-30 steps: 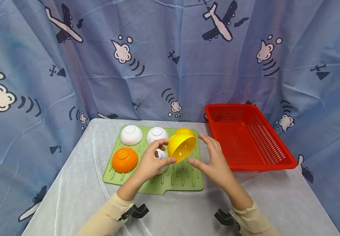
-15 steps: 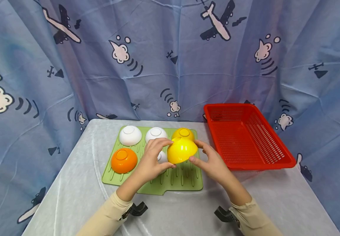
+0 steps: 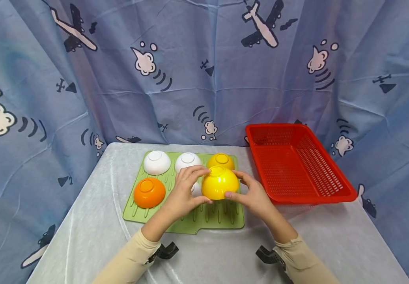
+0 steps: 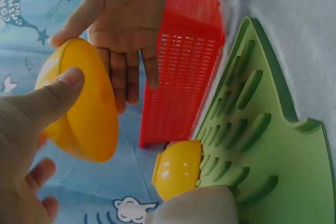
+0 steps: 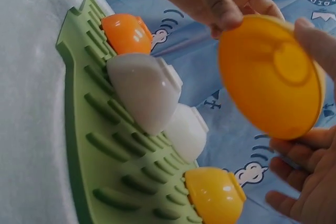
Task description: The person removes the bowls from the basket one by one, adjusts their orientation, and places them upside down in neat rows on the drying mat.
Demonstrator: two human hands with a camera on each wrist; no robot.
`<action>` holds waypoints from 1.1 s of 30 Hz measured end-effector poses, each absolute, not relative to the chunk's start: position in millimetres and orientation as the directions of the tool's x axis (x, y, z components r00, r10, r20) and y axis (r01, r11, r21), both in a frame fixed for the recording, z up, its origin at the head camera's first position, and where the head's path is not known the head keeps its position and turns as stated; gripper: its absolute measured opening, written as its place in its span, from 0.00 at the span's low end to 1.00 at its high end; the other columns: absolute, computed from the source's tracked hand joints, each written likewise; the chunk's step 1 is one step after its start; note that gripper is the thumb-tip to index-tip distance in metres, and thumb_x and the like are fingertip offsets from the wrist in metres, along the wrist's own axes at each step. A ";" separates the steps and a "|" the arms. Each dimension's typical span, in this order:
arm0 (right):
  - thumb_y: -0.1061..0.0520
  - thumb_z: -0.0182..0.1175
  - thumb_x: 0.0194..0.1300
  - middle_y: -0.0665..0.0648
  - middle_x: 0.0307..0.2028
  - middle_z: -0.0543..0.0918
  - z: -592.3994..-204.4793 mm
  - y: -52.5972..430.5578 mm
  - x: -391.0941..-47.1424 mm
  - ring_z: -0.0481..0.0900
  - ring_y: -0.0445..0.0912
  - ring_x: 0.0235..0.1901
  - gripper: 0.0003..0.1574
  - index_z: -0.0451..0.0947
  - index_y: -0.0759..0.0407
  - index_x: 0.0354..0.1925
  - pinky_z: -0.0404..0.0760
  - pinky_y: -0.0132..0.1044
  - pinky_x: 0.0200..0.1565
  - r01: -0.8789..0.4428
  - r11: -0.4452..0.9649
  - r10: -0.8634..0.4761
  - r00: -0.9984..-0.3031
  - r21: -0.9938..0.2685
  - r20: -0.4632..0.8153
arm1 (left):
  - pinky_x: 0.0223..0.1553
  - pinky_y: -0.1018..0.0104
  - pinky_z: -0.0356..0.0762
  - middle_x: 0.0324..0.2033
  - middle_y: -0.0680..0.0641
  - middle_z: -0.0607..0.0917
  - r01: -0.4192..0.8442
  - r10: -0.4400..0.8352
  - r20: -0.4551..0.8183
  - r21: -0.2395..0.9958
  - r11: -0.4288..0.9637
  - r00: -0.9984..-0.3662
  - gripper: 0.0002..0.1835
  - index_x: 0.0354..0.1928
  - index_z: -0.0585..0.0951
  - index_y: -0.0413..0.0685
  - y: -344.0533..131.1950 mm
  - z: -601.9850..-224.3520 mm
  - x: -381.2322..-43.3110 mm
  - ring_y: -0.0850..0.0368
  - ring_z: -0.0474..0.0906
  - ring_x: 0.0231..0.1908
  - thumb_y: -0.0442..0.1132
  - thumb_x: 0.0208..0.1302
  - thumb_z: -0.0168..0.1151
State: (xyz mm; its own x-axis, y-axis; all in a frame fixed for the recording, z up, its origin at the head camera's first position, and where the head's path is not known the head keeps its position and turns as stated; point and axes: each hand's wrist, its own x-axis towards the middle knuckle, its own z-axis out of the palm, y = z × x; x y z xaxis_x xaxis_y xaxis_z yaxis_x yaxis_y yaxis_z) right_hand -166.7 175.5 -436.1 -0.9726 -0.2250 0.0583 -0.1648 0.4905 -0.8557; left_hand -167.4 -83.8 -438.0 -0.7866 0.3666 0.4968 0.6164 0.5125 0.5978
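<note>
Both hands hold a yellow bowl (image 3: 220, 185) over the right part of a green drying mat (image 3: 186, 227), its base ring facing up and its hollow side down. My left hand (image 3: 184, 190) grips its left side, the thumb (image 4: 65, 85) pressed on the wall. On the other side, my right hand (image 3: 252, 196) has its thumb at the rim and fingers behind. The right wrist view looks into the bowl's hollow (image 5: 268, 77). Beneath my left hand sits an upturned white bowl (image 3: 196, 190), mostly hidden. Behind the held bowl stands another upturned yellow bowl (image 3: 221, 159).
Two more upturned white bowls, one at the back left (image 3: 157, 162) and one at the back middle (image 3: 188, 160), and an orange bowl (image 3: 149, 193) at the front left rest on the mat. A red perforated basket (image 3: 344, 195) stands to the right. A patterned curtain (image 3: 176, 102) hangs behind the table.
The held bowl has turned from tilted, with its inside showing, to base up. My right hand has moved left and taken hold of its right side; the left hand keeps its grip.
</note>
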 end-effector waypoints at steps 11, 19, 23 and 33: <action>0.52 0.80 0.53 0.61 0.67 0.75 -448.5 176.0 -169.3 0.69 0.58 0.67 0.53 0.68 0.59 0.72 0.55 0.69 0.70 -0.294 0.338 -0.250 -0.944 -0.894 0.216 | 0.58 0.41 0.73 0.60 0.48 0.80 0.338 0.314 0.211 0.832 0.439 -0.926 0.48 0.69 0.75 0.50 -85.4 -436.9 -168.0 0.43 0.72 0.59 0.46 0.42 0.87; 0.53 0.81 0.52 0.59 0.68 0.73 -449.5 178.3 -171.3 0.68 0.56 0.67 0.55 0.66 0.55 0.73 0.50 0.70 0.71 -0.306 0.285 -0.283 -0.932 -0.908 0.225 | 0.58 0.42 0.72 0.61 0.51 0.79 0.337 0.352 0.204 0.864 0.374 -0.914 0.45 0.70 0.74 0.54 -90.7 -438.6 -171.9 0.48 0.72 0.59 0.46 0.47 0.85; 0.52 0.83 0.49 0.61 0.70 0.71 -450.4 181.6 -170.2 0.66 0.61 0.68 0.60 0.64 0.56 0.75 0.54 0.72 0.69 -0.276 0.339 -0.287 -0.941 -0.899 0.180 | 0.60 0.43 0.72 0.61 0.52 0.79 0.345 0.367 0.196 0.848 0.402 -0.909 0.45 0.69 0.75 0.55 -91.1 -439.9 -175.6 0.51 0.72 0.59 0.48 0.46 0.85; 0.51 0.85 0.44 0.62 0.72 0.66 -468.5 186.6 -164.9 0.62 0.63 0.72 0.64 0.63 0.54 0.74 0.61 0.70 0.68 -0.262 0.520 -0.276 -0.952 -0.813 0.130 | 0.61 0.48 0.71 0.62 0.53 0.79 0.407 0.485 0.127 0.743 0.531 -0.865 0.47 0.68 0.76 0.55 -88.2 -447.8 -201.4 0.52 0.71 0.60 0.54 0.43 0.86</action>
State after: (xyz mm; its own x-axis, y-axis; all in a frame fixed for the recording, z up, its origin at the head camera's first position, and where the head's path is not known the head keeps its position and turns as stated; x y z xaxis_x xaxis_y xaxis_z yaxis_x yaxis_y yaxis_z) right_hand -164.9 186.6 -468.5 -0.9523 -0.2760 0.1304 -0.2621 0.5201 -0.8129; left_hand -201.4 -88.2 -447.8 -0.8653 0.4849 0.1272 0.4070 0.5313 0.7430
